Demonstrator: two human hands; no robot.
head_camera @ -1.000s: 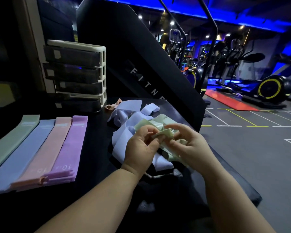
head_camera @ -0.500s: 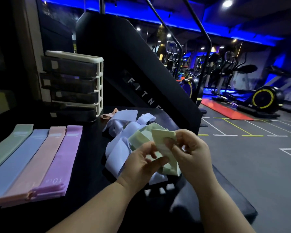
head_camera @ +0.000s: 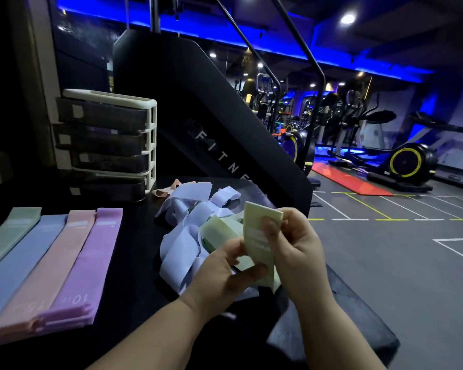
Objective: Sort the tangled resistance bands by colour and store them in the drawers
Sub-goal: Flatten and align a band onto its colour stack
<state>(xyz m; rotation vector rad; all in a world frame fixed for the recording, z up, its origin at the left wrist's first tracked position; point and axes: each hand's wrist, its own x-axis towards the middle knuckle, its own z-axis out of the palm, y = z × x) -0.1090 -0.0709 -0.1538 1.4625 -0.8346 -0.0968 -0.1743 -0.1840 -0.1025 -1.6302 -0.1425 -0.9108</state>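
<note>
Head view: left grip (head_camera: 222, 276) and right grip (head_camera: 297, 249) both pinch pale green resistance band (head_camera: 253, 228); lilac band tangle (head_camera: 182, 244) at its 9 o'clock.

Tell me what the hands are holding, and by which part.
Both hold the light green band: the right hand pinches it near its upper end, thumb by the printed label; the left hand grips it lower down.

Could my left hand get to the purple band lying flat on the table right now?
Probably yes: nothing stands between the left hand and the purple band, but it and the right hand grip the green band, so it must let go first.
</note>
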